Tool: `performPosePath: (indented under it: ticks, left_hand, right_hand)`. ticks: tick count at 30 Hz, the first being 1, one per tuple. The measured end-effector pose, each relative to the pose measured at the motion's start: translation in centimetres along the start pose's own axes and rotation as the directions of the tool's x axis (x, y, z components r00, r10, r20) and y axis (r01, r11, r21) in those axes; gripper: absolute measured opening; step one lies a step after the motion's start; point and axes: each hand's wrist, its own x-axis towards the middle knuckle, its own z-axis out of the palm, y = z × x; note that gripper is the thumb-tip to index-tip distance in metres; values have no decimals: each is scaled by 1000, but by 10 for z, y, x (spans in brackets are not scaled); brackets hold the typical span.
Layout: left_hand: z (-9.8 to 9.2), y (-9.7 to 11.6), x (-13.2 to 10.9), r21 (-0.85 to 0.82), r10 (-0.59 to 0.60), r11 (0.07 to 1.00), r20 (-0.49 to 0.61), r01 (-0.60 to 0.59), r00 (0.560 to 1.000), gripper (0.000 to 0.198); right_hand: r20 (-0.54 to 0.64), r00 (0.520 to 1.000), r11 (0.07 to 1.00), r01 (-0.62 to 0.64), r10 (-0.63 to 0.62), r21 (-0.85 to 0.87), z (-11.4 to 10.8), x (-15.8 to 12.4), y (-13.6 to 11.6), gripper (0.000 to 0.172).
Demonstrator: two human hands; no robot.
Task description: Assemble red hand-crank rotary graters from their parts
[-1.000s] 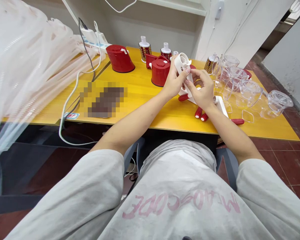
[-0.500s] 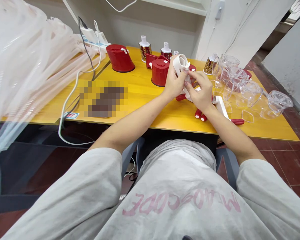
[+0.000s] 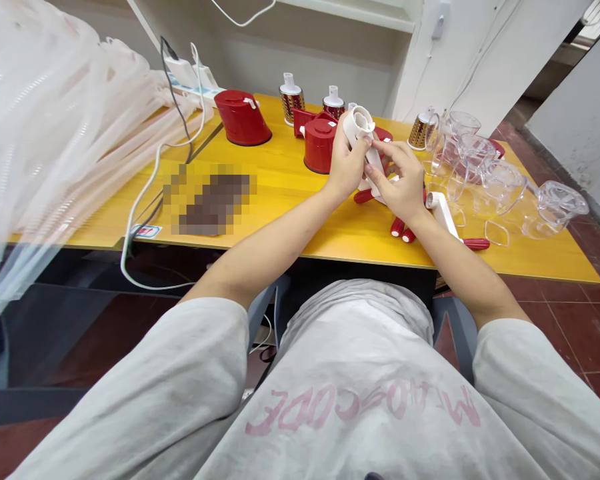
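Observation:
My left hand (image 3: 346, 163) is closed around a white plastic crank arm (image 3: 373, 159), with its round hollow end (image 3: 361, 121) tilted up toward me. My right hand (image 3: 400, 179) pinches the same arm from the right, thumb and fingertips against its side. The two hands nearly meet over it, hiding part of the arm. Red handles (image 3: 398, 227) lie on the table below my hands. Beside my right wrist rests another white crank (image 3: 445, 217) with a red grip (image 3: 476, 244).
Red plastic bases (image 3: 243, 119) and metal grater drums (image 3: 292, 100) stand at the back. Several clear plastic housings (image 3: 505, 183) crowd the right side. Translucent plastic strips (image 3: 80, 127), a white cable (image 3: 155, 167) and a pixelated dark object (image 3: 213, 207) occupy the left.
The crank arm has turned slightly in my hands, and a small white projection by its round end shows less. Both hands stay in nearly the same place.

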Motion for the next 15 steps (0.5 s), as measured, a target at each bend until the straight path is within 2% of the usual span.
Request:
performPosePath:
  ticks: [3,5,8,10,12,15]
  left_hand:
    - [1,-7,4,-49,64,996,-130,-71,989,72]
    - [3,-10,5,-74,70,994,-156,-82,985,85]
    - [6,-5,3,-54,79,995,-158,-88,984,90]
    - [10,6,0,5,85,996,-162,-85,983,87]
    - [13,21,-4,60,48,997,-168,-38,985,87]
    - [15,38,-7,68,-91,992,-156,102,984,94]
  right_hand:
    - [-11,1000,999,1,-1,33,2,0,6,61]
    - [-20,1000,998,-20,21,66,4,0,9,64]
    - [-21,997,988,-70,73,138,5,0,7,70]
    - [-11,990,965,-132,138,227,5,2,1,74]
    - [36,972,911,-230,232,343,5,3,-7,78]
    - [153,922,765,-381,355,520,4,7,-15,84]
